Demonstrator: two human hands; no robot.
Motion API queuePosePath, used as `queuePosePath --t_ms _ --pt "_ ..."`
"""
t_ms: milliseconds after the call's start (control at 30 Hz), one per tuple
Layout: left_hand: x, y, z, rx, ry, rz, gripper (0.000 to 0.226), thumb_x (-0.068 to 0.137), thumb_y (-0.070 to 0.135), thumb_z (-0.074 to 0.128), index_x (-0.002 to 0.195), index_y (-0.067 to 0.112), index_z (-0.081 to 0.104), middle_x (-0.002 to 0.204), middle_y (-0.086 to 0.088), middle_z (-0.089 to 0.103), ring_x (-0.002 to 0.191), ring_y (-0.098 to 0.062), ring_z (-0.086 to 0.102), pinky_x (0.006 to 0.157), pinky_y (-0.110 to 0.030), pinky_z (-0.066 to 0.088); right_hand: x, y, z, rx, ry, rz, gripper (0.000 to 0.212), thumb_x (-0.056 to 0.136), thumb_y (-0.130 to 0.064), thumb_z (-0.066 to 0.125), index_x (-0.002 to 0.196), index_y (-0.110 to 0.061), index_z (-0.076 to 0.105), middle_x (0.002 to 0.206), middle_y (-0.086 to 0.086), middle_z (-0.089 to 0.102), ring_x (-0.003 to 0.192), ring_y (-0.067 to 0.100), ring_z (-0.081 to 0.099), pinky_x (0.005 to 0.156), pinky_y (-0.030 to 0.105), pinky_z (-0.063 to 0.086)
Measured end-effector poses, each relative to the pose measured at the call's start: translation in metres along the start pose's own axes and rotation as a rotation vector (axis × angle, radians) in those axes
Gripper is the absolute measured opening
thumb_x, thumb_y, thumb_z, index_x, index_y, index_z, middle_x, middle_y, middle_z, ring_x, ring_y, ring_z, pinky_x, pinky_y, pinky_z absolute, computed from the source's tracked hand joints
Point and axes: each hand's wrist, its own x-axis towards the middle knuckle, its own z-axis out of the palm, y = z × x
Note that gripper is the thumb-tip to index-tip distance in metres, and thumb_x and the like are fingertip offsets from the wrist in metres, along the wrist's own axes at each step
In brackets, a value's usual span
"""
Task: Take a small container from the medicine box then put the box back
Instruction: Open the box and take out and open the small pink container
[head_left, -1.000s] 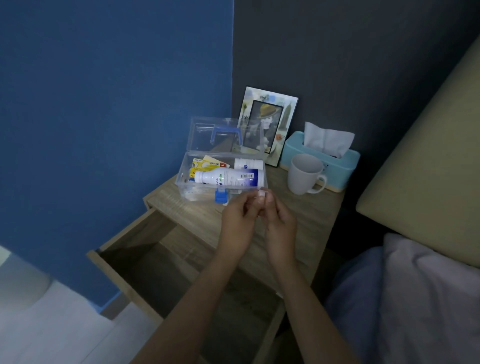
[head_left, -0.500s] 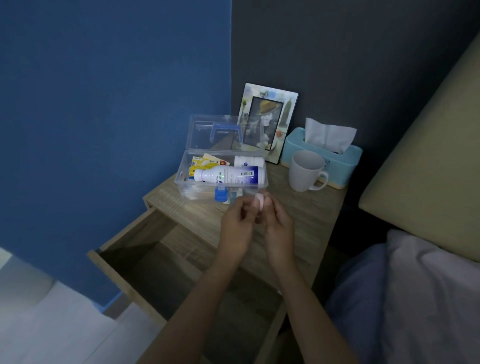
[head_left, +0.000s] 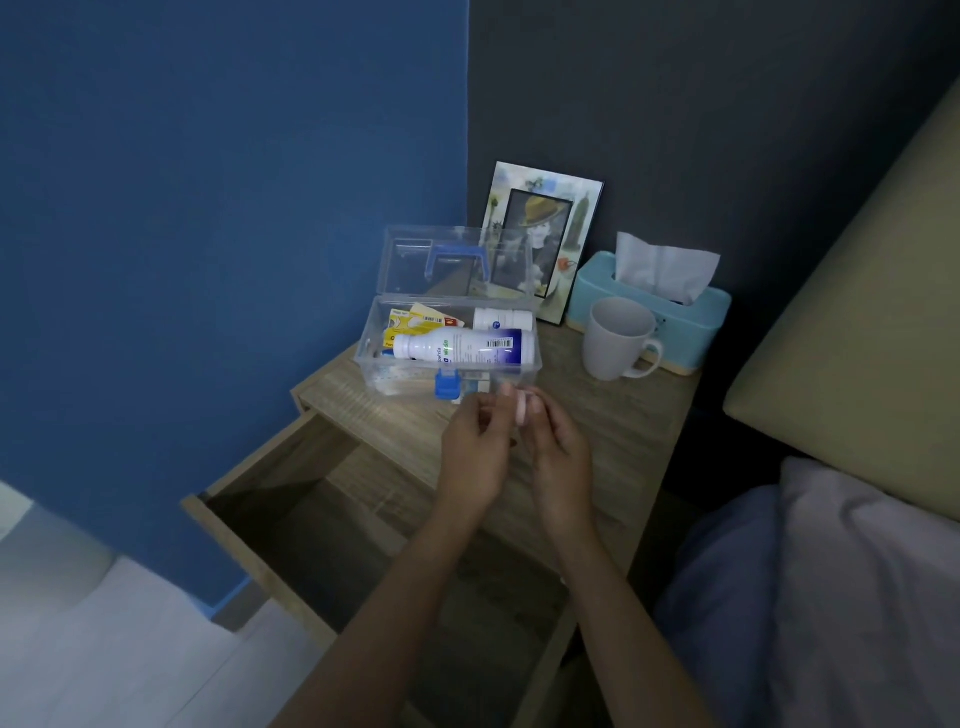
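Observation:
The clear plastic medicine box (head_left: 374, 358) stands on the wooden nightstand (head_left: 613, 415) with its lid (head_left: 410, 260) raised, blue handle and blue latch showing. Inside lie a white-and-blue bottle (head_left: 462, 347), a white jar (head_left: 501, 318) and yellow packets (head_left: 415, 325). Just in front of the box, my right hand (head_left: 558, 447) pinches a small pale container (head_left: 521, 405) between its fingertips. My left hand (head_left: 475, 452) is right beside it, fingers curled and touching near the container; whether it also grips it is unclear.
The nightstand drawer (head_left: 291, 514) hangs open below my hands. A picture frame (head_left: 545, 218), a white mug (head_left: 615, 338) and a teal tissue box (head_left: 696, 317) stand behind and to the right of the box. A bed with a pillow (head_left: 857, 571) is on the right.
Both hands have drawn slightly back from the box's front edge, and the small pale container now shows between the fingertips. The box has not moved.

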Motion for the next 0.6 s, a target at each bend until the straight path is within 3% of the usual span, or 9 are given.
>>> queuePosePath --t_ms 67,133,233,367,433,500,600 --pt "-0.003 0.000 -0.001 -0.078 -0.041 0.019 0.023 0.095 0.030 0.050 0.105 0.015 0.065 0.101 -0.005 0.069 0.096 -0.020 0.066 0.076 -0.023 0.050 0.000 0.000 -0.001 -0.003 0.004 0.002 0.031 0.101 -0.010 0.044 0.123 0.003 0.061 0.120 0.019 0.068 0.114 0.030 0.064 0.102 0.049 0.047" --pt "-0.004 -0.001 -0.003 -0.085 -0.066 0.045 0.024 0.094 0.024 0.054 0.111 0.011 0.065 0.105 -0.006 0.069 0.095 -0.017 0.066 0.079 -0.023 0.052 0.000 0.000 -0.001 -0.002 0.005 0.001 0.031 0.100 -0.010 0.045 0.122 0.003 0.062 0.118 0.020 0.068 0.112 0.031 0.064 0.100 0.048 0.049" --pt "-0.002 -0.002 -0.005 -0.030 -0.053 0.022 0.030 0.094 0.032 0.053 0.104 0.007 0.067 0.090 -0.005 0.070 0.080 -0.011 0.065 0.064 -0.010 0.048 0.000 0.000 -0.001 -0.013 0.000 0.002 0.030 0.100 -0.012 0.046 0.122 0.001 0.062 0.117 0.018 0.069 0.111 0.030 0.065 0.099 0.045 0.051" --pt "0.000 -0.002 -0.005 -0.122 -0.070 -0.062 0.033 0.095 0.037 0.048 0.104 0.012 0.068 0.093 -0.002 0.071 0.085 -0.014 0.067 0.058 -0.007 0.047 0.000 0.001 -0.002 -0.014 -0.003 0.004 0.030 0.101 -0.012 0.045 0.121 -0.001 0.064 0.115 0.016 0.070 0.109 0.028 0.066 0.098 0.045 0.050" --pt "0.000 -0.002 -0.005 -0.210 -0.076 -0.062 0.025 0.095 0.023 0.051 0.113 0.014 0.066 0.100 0.000 0.069 0.091 -0.013 0.065 0.061 -0.004 0.047 0.001 0.002 -0.003 -0.001 -0.001 0.010 0.030 0.100 -0.011 0.045 0.120 0.002 0.063 0.116 0.019 0.069 0.111 0.032 0.064 0.101 0.050 0.048" --pt "0.000 -0.002 -0.008 -0.226 -0.102 -0.008 0.032 0.091 0.008 0.055 0.120 0.018 0.062 0.102 0.007 0.066 0.093 -0.006 0.062 0.068 -0.005 0.049 0.002 0.003 -0.003 0.011 -0.005 0.018 0.030 0.100 -0.010 0.045 0.121 0.003 0.062 0.118 0.020 0.068 0.113 0.033 0.063 0.103 0.053 0.046" --pt "0.001 -0.004 -0.012 -0.119 -0.154 0.093 0.030 0.090 0.008 0.058 0.113 0.027 0.063 0.100 0.012 0.067 0.096 -0.005 0.064 0.084 -0.017 0.052 0.002 0.005 -0.004 0.014 -0.013 0.022 0.030 0.100 -0.010 0.046 0.121 0.002 0.062 0.118 0.020 0.068 0.114 0.033 0.063 0.103 0.053 0.045"
